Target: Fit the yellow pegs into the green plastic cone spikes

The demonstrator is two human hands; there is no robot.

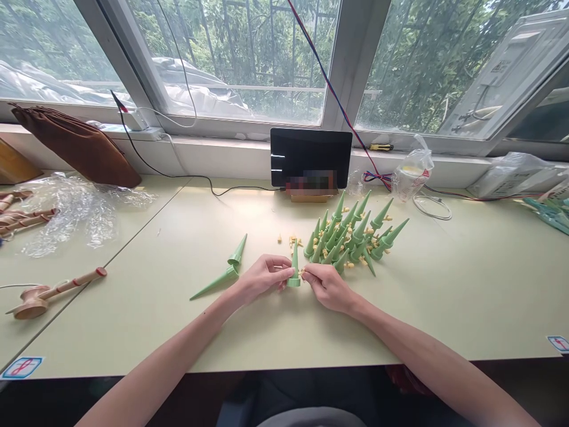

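Observation:
My left hand [267, 274] grips a green plastic watering spike [295, 261], its tip pointing up and its wide collar at the bottom. At the right side of this spike, my right hand [328, 287] pinches a small yellow valve [302, 272] close to the collar; whether it sits in the spike is not clear. Two bare green spikes [216, 281] lie to the left of my left hand. Several loose yellow valves [293, 241] lie just behind the held spike. Beyond my right hand stands a cluster of green spikes [351, 237] with yellow valves on them.
A black tablet [311, 157] leans at the back near the window. On the left are a wooden spool-like tool [53, 293], crumpled clear plastic [80, 213] and a brown bag [75, 145]. A bagged cup [413, 169] and cables [377, 178] stand at back right.

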